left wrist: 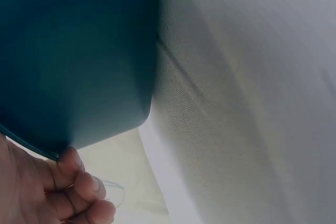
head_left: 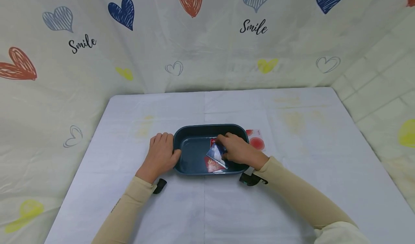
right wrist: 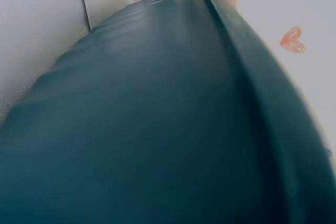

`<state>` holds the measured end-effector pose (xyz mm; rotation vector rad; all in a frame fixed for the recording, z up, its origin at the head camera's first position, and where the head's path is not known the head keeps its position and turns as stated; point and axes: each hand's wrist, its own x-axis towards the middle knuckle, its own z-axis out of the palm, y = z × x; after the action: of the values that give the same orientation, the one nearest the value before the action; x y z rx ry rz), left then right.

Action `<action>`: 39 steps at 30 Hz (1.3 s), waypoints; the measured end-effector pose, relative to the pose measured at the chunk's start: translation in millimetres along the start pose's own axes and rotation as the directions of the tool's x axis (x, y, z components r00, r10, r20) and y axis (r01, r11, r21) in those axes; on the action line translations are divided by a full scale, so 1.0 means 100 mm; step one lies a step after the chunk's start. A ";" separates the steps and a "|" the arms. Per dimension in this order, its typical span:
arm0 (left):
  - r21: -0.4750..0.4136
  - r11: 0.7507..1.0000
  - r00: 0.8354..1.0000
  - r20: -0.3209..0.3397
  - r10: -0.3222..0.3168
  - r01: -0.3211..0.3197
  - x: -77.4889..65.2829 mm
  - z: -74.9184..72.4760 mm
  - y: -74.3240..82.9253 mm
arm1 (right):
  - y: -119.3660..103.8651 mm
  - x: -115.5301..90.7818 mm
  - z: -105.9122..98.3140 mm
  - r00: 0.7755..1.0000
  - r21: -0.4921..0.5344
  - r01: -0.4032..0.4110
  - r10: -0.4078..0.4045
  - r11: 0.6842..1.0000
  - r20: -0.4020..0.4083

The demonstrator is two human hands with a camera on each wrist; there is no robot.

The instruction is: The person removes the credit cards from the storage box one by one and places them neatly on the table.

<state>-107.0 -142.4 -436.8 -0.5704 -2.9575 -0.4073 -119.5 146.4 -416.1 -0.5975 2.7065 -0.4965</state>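
Note:
A dark blue-green tray with rounded corners sits on the table. At its left end my left hand grips the rim, thumb over the edge; the left wrist view has the fingers curled beside the tray wall. Inside the tray's right half, my right hand pinches a blue and white card, held at a slant. Beneath it lies a red card, with another bit of red by the fingers. In the right wrist view, the tray's outer side hides the right hand.
A white card with red circles lies on the table just right of the tray, partly behind the right wrist. White cloth covers the table. A curtain with printed hearts hangs behind the far edge. Black wrist cameras sit under both wrists.

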 end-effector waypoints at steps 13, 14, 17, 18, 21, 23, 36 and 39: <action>0.000 1.000 1.000 -0.017 0.011 -0.011 0.00 0.00 0.00 | 0.00 0.00 -0.02 0.998 -0.008 0.004 -0.004 1.000 0.065; 0.000 1.000 1.000 -0.018 0.011 -0.011 0.00 0.00 0.00 | 0.00 -0.01 -0.02 0.997 -0.005 0.005 -0.005 1.000 0.074; 0.000 1.000 1.000 -0.020 0.013 -0.013 0.00 0.00 0.01 | 0.00 -0.01 -0.03 0.996 0.000 0.008 -0.008 1.000 0.090; -0.002 1.000 1.000 -0.021 0.014 -0.014 0.00 0.00 0.01 | 0.01 -0.01 -0.03 0.996 0.000 0.012 -0.012 1.000 0.092; -0.004 1.000 0.999 -0.027 0.018 -0.018 0.00 -0.01 0.02 | 0.01 -0.02 -0.05 0.996 0.006 0.019 -0.020 1.000 0.088; -0.005 1.000 0.999 -0.032 0.021 -0.021 0.00 -0.01 0.02 | 0.00 -0.02 -0.05 0.996 0.011 0.022 -0.023 1.000 0.083; 0.003 1.000 1.000 -0.013 0.012 -0.012 0.01 -0.01 0.01 | -0.03 -0.02 -0.07 0.996 0.050 0.014 -0.018 0.999 0.088; 0.003 1.000 1.000 -0.012 0.009 -0.009 0.00 0.00 0.01 | -0.03 -0.02 -0.07 0.996 0.067 0.008 -0.013 0.998 0.085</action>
<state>-107.2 -141.7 -436.3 -0.5793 -2.9423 -0.4041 -119.5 146.8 -408.0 -0.6013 2.5968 -0.5491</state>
